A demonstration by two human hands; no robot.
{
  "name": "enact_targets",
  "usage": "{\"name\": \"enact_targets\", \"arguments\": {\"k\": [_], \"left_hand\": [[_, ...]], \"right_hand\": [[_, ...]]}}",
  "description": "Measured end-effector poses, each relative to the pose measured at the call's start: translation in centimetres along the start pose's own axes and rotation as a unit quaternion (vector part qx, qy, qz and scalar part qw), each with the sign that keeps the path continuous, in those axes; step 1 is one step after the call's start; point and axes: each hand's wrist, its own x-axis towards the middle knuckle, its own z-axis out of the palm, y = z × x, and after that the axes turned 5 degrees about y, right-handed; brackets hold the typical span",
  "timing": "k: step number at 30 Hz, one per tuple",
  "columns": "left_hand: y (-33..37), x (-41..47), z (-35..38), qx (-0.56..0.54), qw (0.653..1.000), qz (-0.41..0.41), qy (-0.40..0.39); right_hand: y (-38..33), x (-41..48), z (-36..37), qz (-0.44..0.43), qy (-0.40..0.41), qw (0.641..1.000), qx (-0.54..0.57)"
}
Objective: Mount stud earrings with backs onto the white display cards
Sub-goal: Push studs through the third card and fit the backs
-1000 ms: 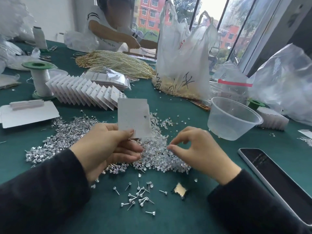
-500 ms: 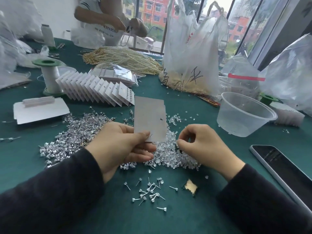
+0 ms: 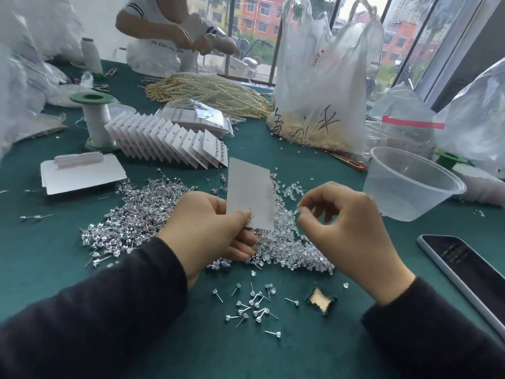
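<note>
left hand (image 3: pixel 207 231): fingers gripping the white display card (image 3: pixel 251 192) by its lower corner, holding it upright over the piles
right hand (image 3: pixel 349 231): hovering just right of the card, fingers curling, thumb and forefinger tips pinching together; anything between them too blurred to tell
tabletop (image 3: pixel 54 255): green cloth carrying the stud earrings (image 3: pixel 136 217) heap, the clear backs (image 3: pixel 289 250) heap beside it, a plastic tub (image 3: pixel 410 184) and a phone (image 3: pixel 470 269) lying right
room: windows (image 3: pixel 254 26) running behind, second person (image 3: pixel 164 36) working at the far edge
</note>
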Motion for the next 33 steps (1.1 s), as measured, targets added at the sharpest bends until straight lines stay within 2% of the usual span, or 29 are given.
{"name": "enact_targets", "arguments": {"k": [4,11,15,19,22,25,33], "left_hand": [[-0.2,-0.1,0.3,0.019,1.0,0.017,0.009],[-0.2,0.1,0.1,0.044,0.998,0.031,0.021],[-0.3,0.3,-0.2,0.054,0.998,0.036,0.025],[-0.4,0.3,-0.2,0.061,0.997,0.041,0.028],[-0.3,0.3,-0.2,0.07,0.996,0.046,0.025],[-0.3,0.3,-0.2,0.07,0.996,0.048,0.024],[-0.4,0.3,-0.1,0.079,0.995,0.052,0.024]], "right_hand": [[-0.6,-0.5,0.7,-0.031,-0.021,0.999,0.036],[1.7,0.0,0.9,0.047,-0.14,0.983,-0.112],[2.2,0.4,0.1,0.039,-0.113,0.984,-0.133],[1.5,0.5,-0.1,-0.006,-0.103,0.991,-0.08],[1.0,0.0,0.1,-0.033,-0.153,0.987,-0.03],[0.8,-0.4,0.9,-0.05,-0.193,0.979,-0.032],[1.2,-0.1,1.2,-0.016,-0.178,0.983,-0.034]]}}
